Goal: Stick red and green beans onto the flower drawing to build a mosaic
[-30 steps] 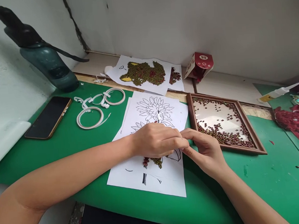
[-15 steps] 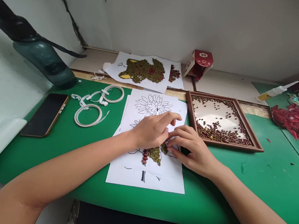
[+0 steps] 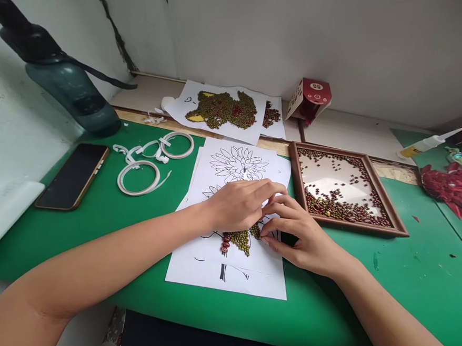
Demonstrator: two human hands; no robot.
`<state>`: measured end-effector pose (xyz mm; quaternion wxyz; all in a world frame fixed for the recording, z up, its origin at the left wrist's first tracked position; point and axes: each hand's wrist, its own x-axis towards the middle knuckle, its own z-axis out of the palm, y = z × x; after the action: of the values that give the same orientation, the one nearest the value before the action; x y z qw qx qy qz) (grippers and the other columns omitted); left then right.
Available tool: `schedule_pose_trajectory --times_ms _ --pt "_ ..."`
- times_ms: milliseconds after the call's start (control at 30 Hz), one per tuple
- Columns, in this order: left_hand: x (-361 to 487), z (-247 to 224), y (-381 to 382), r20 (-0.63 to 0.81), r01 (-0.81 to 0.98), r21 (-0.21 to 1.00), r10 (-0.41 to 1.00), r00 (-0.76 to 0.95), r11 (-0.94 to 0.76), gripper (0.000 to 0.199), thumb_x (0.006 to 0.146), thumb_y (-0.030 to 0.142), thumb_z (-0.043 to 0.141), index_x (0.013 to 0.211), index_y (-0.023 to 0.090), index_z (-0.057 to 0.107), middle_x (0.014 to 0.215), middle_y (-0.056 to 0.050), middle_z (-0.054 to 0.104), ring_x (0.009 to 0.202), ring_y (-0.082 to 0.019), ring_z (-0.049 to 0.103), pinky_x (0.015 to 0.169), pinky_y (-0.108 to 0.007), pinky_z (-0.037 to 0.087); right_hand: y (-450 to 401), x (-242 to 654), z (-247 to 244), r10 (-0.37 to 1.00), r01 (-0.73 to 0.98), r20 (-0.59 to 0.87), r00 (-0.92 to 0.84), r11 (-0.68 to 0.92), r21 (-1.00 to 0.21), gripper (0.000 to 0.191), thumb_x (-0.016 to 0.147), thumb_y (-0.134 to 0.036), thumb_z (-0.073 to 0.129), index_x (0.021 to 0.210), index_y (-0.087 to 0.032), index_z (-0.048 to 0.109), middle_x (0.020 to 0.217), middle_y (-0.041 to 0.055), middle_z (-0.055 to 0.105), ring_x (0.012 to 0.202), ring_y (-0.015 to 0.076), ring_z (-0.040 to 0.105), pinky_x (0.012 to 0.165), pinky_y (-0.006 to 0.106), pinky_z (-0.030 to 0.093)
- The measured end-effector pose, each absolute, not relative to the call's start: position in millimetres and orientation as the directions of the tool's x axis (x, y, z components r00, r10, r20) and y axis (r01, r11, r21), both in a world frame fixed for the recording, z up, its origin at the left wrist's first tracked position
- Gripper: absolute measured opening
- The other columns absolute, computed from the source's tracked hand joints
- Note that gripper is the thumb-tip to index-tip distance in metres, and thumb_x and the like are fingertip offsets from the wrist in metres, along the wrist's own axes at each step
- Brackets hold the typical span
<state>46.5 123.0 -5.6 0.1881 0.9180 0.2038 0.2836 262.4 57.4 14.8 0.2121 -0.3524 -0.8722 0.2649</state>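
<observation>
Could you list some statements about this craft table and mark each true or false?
1. The right hand has its fingertips over the flower drawing. True.
2. The phone lies inside the wooden frame. False: the phone lies left of the tape rolls.
3. Beans lie inside the wooden frame. True.
4. The left hand holds the nozzle bottle. False: the nozzle bottle lies right of the wooden frame.
5. The bean animal has yellow patches. True.

A framed tray (image 3: pixel 357 226) blocks beyond-right of the right grip (image 3: pixel 299 237); table (image 3: pixel 400 272) gives passage at its right, nearside of tray; left grip (image 3: pixel 239 204) bars leftward passage.
</observation>
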Motion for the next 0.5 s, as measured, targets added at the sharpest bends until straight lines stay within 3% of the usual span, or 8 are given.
schedule_pose_trajectory --times_ms 200,500 --pt "47.2 -5.2 122.8 0.440 0.255 0.449 0.461 0.770 -0.856 0.042 0.094 0.004 0.045 0.132 0.020 0.039 0.117 -0.008 0.070 0.093 -0.017 0.068 0.075 -0.030 0.051 56.4 264.0 13.2 0.721 0.494 0.185 -0.668 0.615 -0.615 0.010 0.097 -0.017 0.066 0.096 -0.026 0.071 0.107 0.0082 0.066 0.123 0.0298 0.051 0.109 0.056 0.047" --pt "48.1 -5.5 123.1 0.461 0.251 0.414 0.439 0.771 -0.875 0.035 0.096 0.007 0.044 0.129 0.020 0.041 0.106 -0.005 0.069 0.090 -0.017 0.067 0.072 -0.030 0.050 59.4 263.8 9.8 0.715 0.488 0.212 -0.666 0.633 -0.601 0.011 0.098 -0.016 0.066 0.098 -0.026 0.072 0.107 0.0079 0.068 0.122 0.0294 0.054 0.107 0.055 0.050"
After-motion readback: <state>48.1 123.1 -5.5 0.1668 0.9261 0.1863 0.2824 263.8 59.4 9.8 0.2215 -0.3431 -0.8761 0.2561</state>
